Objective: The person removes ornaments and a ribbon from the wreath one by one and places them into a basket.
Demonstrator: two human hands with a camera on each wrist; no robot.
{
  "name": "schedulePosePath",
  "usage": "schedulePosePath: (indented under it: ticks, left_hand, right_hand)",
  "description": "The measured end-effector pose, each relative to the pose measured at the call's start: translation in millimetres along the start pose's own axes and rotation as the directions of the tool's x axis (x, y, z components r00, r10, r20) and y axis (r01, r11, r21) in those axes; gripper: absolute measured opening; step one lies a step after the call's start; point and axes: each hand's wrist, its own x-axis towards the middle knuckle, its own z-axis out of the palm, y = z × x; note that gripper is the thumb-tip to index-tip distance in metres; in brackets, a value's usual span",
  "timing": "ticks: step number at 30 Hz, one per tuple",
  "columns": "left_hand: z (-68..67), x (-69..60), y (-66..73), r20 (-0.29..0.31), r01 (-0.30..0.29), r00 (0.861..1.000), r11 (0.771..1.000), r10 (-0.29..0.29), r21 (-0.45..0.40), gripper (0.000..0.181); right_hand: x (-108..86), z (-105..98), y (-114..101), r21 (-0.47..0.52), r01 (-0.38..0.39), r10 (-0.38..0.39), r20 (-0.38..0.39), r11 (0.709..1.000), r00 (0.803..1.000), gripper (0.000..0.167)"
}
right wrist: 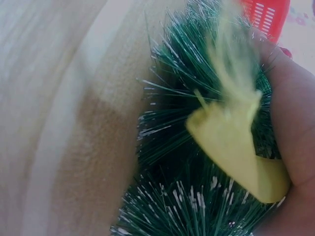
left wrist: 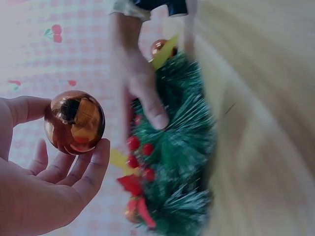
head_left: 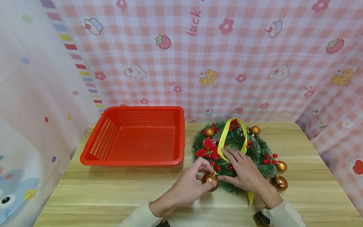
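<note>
A green Christmas wreath [head_left: 262, 157] lies on the table, trimmed with red poinsettias [head_left: 208, 148], red berries and golden baubles. My left hand [head_left: 188, 181] pinches a shiny copper bauble [left wrist: 75, 123] between thumb and fingers at the wreath's near left edge. The right hand [head_left: 245, 171] rests on the front of the wreath, its fingers stretched out over the greenery near the lower end of a yellow ribbon loop [head_left: 224, 138]. In the right wrist view, a yellow ribbon tail [right wrist: 231, 147] hangs beside that hand; its fingertips are hidden there.
A red plastic basket [head_left: 181, 135] with slotted walls stands left of the wreath on the wooden table [head_left: 113, 192]. Another copper bauble [head_left: 279, 183] hangs at the wreath's right edge. Behind the table is a pink checked cloth [head_left: 181, 63].
</note>
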Motion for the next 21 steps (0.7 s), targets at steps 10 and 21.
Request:
schedulePosePath:
  ticks: [10, 21]
  left_hand:
    - [-37.2, -2.4, 17.6, -0.092, -0.056, 0.994, 0.996, 0.063, 0.076, 0.030]
    - [-87.6, 1.1, 18.4, -0.272, -0.005, 0.962, 0.994, 0.034, 0.106, 0.029]
  right_hand:
    - [0.9, -0.9, -0.9, 0.003, -0.020, 0.019, 0.031, 1.000, 0.999, 0.098]
    - [0.4, -1.4, -1.6, 0.011, -0.028, 0.028, 0.041, 1.000, 0.999, 0.098]
